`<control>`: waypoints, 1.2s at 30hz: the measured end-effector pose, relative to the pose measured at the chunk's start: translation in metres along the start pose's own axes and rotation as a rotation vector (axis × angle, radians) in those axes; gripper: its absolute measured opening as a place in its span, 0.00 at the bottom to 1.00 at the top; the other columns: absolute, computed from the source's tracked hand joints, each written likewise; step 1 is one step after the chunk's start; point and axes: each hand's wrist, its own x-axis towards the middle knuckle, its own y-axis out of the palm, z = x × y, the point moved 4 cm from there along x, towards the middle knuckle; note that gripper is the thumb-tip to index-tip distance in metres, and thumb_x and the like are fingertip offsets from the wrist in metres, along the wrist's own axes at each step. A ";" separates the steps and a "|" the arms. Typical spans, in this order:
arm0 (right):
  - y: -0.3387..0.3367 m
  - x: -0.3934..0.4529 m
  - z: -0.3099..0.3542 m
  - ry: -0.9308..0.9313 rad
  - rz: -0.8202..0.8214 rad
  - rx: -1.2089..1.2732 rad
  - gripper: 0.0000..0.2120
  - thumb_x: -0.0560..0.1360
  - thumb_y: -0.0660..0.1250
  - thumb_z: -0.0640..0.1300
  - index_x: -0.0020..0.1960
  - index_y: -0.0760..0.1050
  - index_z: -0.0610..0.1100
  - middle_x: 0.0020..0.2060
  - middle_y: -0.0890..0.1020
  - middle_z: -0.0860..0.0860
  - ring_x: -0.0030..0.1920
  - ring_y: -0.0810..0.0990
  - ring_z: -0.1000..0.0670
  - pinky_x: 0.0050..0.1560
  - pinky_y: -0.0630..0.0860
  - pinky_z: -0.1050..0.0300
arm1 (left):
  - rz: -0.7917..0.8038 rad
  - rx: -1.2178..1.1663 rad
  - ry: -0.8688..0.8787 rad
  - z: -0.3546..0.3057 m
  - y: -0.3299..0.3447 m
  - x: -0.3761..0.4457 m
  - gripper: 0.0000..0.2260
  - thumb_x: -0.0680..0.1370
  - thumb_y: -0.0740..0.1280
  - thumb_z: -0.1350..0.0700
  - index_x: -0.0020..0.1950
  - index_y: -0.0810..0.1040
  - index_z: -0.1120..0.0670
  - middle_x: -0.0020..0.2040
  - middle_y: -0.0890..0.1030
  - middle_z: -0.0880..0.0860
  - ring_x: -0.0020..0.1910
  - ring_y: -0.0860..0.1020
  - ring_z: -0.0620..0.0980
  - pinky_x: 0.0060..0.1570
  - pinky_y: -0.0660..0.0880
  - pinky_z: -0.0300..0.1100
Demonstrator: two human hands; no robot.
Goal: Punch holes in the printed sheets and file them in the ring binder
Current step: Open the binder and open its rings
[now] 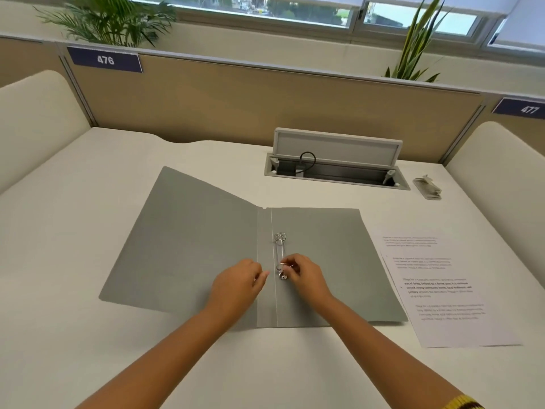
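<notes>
While a grey cardboard ring binder (206, 246) lies spread open and flat on the white table (88, 216), a person works at its silver metal ring mechanism (280, 255), which runs along the inside of the right-hand cover just beside the spine. The right hand (306, 278) has its fingers curled in, the fingertips pinched on the nearer ring of the mechanism. The left hand (236, 286) rests on the binder's left cover just across the spine, fingers loosely bent and close together, its fingertips near the ring; whether they grip anything cannot be told. A white printed sheet of paper (442, 290) with blocks of black text lies flat on the table to the right, its left edge tucked under the binder's right cover. Farther back on the right, well apart from the binder, sits a small grey hole punch (427, 188). Beside it, a grey cable hatch (336, 160) set into the table stands with its lid raised, a black cable looped inside. Tan partition panels (236, 98) carry blue number plates reading 476 (104, 59) and 477 (523, 108), with green potted plants (112, 19) behind.
</notes>
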 end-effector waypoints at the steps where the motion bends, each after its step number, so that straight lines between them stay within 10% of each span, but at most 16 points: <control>1: -0.001 -0.003 -0.004 0.018 -0.009 0.044 0.07 0.76 0.64 0.41 0.51 0.77 0.40 0.42 0.78 0.52 0.38 0.77 0.69 0.41 0.70 0.77 | -0.001 -0.008 0.019 0.001 0.006 0.003 0.18 0.73 0.53 0.43 0.37 0.75 0.54 0.36 0.78 0.51 0.34 0.77 0.51 0.27 0.62 0.38; 6: 0.001 -0.008 -0.017 0.061 0.019 0.186 0.04 0.76 0.65 0.41 0.47 0.76 0.49 0.43 0.82 0.50 0.42 0.80 0.61 0.47 0.74 0.72 | 0.192 -0.299 0.016 0.008 0.047 0.025 0.11 0.76 0.65 0.56 0.57 0.75 0.56 0.56 0.77 0.53 0.57 0.74 0.50 0.54 0.66 0.35; 14: 0.002 -0.003 -0.027 0.082 0.028 0.248 0.03 0.76 0.65 0.42 0.46 0.77 0.45 0.39 0.80 0.55 0.39 0.78 0.63 0.44 0.72 0.72 | 0.207 -0.580 -0.193 0.006 0.076 0.043 0.01 0.73 0.68 0.62 0.43 0.79 0.56 0.51 0.79 0.56 0.52 0.77 0.50 0.48 0.67 0.27; 17: 0.001 -0.001 -0.028 0.096 0.058 0.305 0.02 0.76 0.65 0.42 0.45 0.76 0.45 0.39 0.80 0.54 0.40 0.78 0.59 0.45 0.73 0.70 | 0.265 -0.650 -0.180 0.007 0.074 0.046 0.12 0.73 0.68 0.63 0.36 0.74 0.47 0.52 0.78 0.53 0.53 0.75 0.47 0.53 0.69 0.31; 23: 0.000 0.000 -0.027 0.117 0.080 0.388 0.06 0.76 0.64 0.40 0.42 0.75 0.49 0.40 0.80 0.52 0.42 0.79 0.55 0.48 0.75 0.67 | 0.343 -0.746 -0.191 0.016 0.075 0.045 0.09 0.75 0.65 0.61 0.38 0.75 0.48 0.60 0.78 0.54 0.67 0.65 0.44 0.67 0.62 0.41; 36: -0.008 0.003 -0.028 0.148 0.086 0.336 0.04 0.75 0.66 0.39 0.44 0.77 0.47 0.39 0.81 0.53 0.42 0.79 0.54 0.52 0.76 0.59 | 0.291 -0.740 -0.221 0.013 0.072 0.040 0.04 0.74 0.67 0.58 0.45 0.77 0.49 0.64 0.77 0.53 0.68 0.68 0.45 0.62 0.65 0.35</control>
